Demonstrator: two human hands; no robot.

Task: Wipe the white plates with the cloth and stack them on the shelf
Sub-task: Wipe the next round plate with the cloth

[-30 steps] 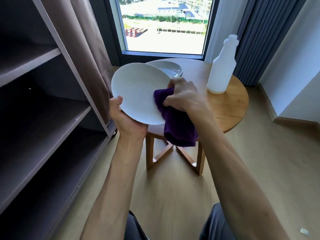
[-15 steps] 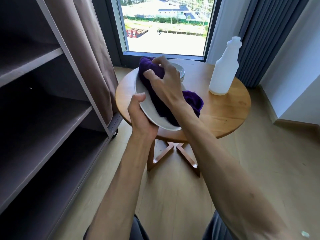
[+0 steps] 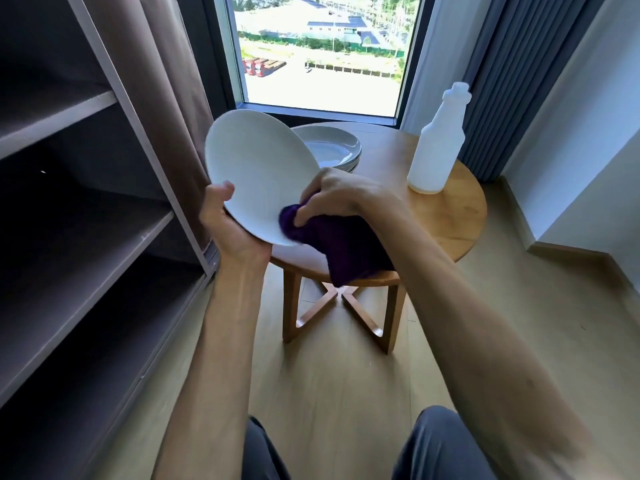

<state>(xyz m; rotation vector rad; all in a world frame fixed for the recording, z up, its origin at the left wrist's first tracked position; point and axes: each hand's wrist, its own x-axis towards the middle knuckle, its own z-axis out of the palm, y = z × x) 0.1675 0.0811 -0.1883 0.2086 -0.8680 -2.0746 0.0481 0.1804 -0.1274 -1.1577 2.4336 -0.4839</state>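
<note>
Changed since half a second ago: white plate (image 3: 258, 174) turned from near edge-on to face the camera; purple cloth (image 3: 343, 247) moved from the plate's upper part to its lower right edge.

Item 1. Person's knees, grey trousers (image 3: 440, 445), nearest the camera, well in front of the tabletop.

Item 2. Left hand (image 3: 232, 230), in front of the tabletop's left edge. Grips the plate's lower left rim, thumb on the face, fingers curled behind and mostly hidden.

Item 3. White plate, held tilted up above the tabletop's left side, clear of it.

Item 4. Right hand (image 3: 339, 195), above the tabletop's front. Fingers curled round the bunched cloth, pressing it on the plate's lower right rim.

Item 5. Purple cloth, loose end hanging over the tabletop's front edge.

Item 6. Round wooden tabletop (image 3: 446, 220), on crossed legs, on wood floor.

Item 7. Stack of plates (image 3: 332, 148), on the tabletop's far left, partly behind the held plate; count cannot be told.

Item 8. White plastic bottle (image 3: 438, 143), upright, tabletop's far right.

Item 9. Shelf (image 3: 79, 237), dark boards, left of the tabletop.

Item 10. Window (image 3: 322, 53), behind the tabletop.
</note>
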